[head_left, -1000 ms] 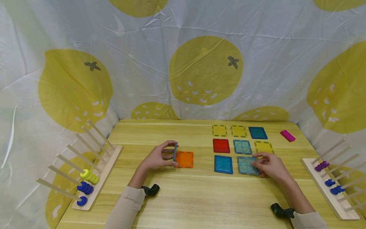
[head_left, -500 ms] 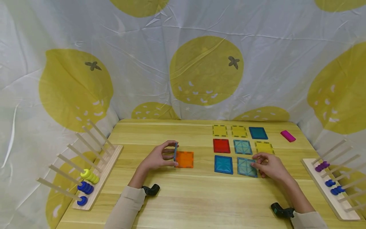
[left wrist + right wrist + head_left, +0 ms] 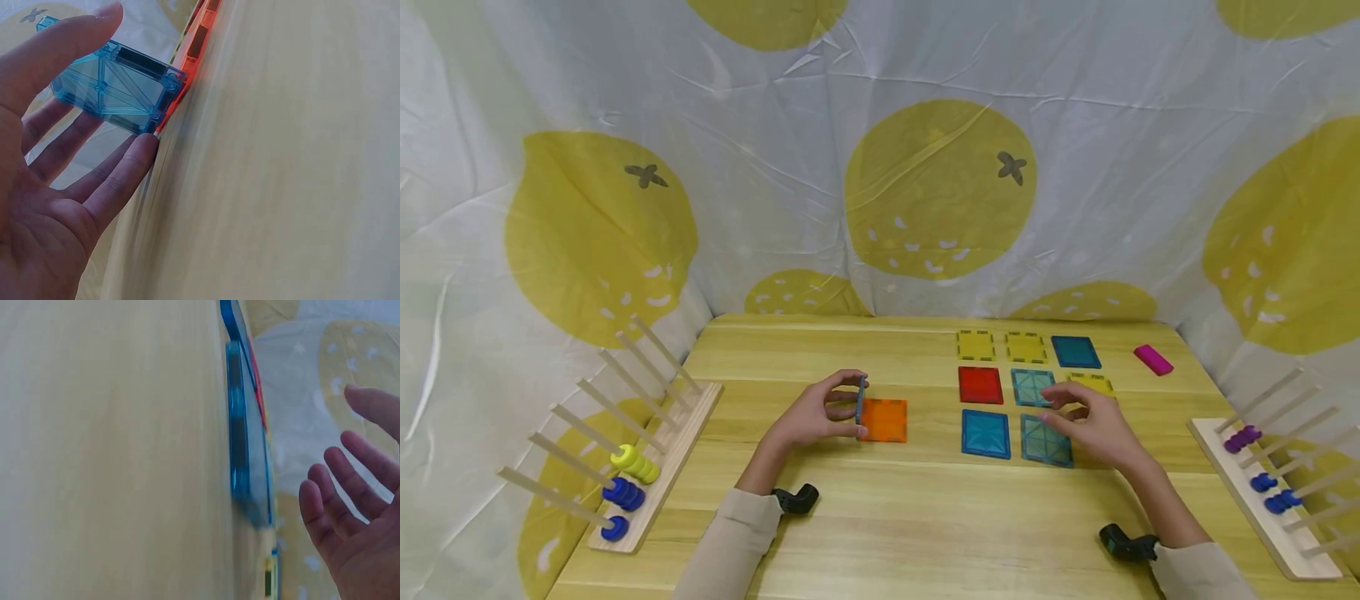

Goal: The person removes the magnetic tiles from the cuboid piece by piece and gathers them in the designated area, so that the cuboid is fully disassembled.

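My left hand (image 3: 808, 412) holds a clear blue magnetic tile (image 3: 115, 81) on edge between thumb and fingers. This tile stands upright along the left side of an orange magnetic tile (image 3: 886, 421), which lies flat on the table. My right hand (image 3: 1097, 425) hovers with bent, spread fingers and nothing in its grasp. Below and beside it, a light blue tile (image 3: 1043, 443) lies flat in the front row. A second light blue tile (image 3: 1030, 386) lies just behind, near the fingertips. In the right wrist view the fingers (image 3: 350, 487) are apart from the tiles.
Nearby lie a blue tile (image 3: 986, 433), a red tile (image 3: 980, 385), yellow tiles (image 3: 975, 345) and a teal tile (image 3: 1077, 352). A magenta bar (image 3: 1153, 360) is at the far right. Pegged bead racks flank the table: left rack (image 3: 677, 442), right rack (image 3: 1217, 446).
My right hand has let go of the front light blue tile, after shifting it slightly left, and has risen up and left. My left hand stays put with its upright tile.
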